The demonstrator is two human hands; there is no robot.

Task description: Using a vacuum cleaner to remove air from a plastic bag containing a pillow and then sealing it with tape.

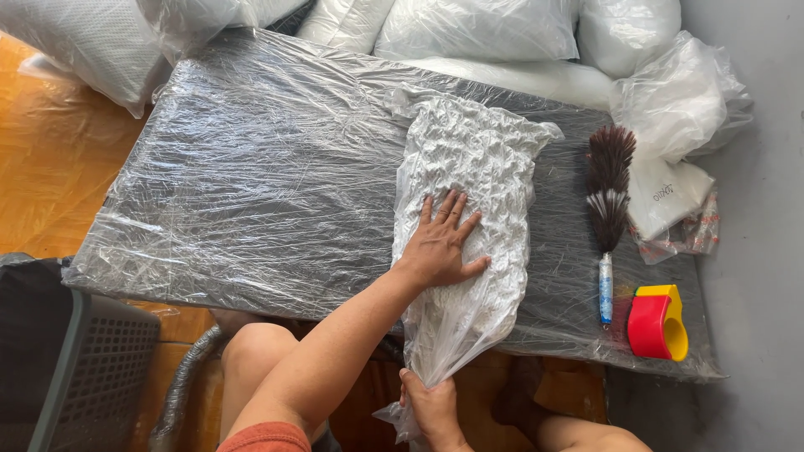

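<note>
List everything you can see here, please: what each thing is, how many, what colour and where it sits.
Table: one, dark, wrapped in clear film, centre.
Compressed bag: one, clear plastic over crinkled white filling, lying on the table.
Feather duster: one, brown and white, pale handle, right of the bag.
Tape dispenser: one, red and yellow, table's near right corner.
Bagged white pillows: several, piled along the far edge.
Crate: one, dark grey, bottom left.
Floor: orange, left.
Left hand: pressing flat on the bag.
Right hand: gripping the bag's gathered open end.
</note>
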